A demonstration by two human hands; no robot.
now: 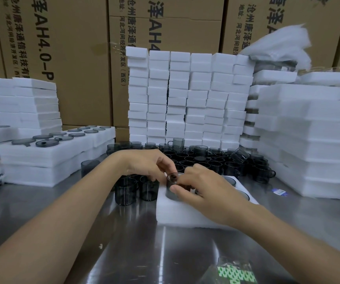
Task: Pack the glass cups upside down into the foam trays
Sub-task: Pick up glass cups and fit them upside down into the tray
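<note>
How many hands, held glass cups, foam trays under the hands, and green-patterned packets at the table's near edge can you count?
Hands: 2, the left hand and the right hand
Held glass cup: 1
Underlying foam tray: 1
Near green-patterned packet: 1
Total: 5

The table point(48, 212) is shiny grey metal. Big brown cardboard boxes point(79, 58) with black writing stand behind it like a wall. In front of them, small white foam blocks point(187, 95) are piled in tall rows. Round grey lids point(47, 142) lie on the left. A small blue and white sticker point(280, 191) lies on the right. A clear bag point(235, 273) with green and white shapes lies at the near edge.
</note>
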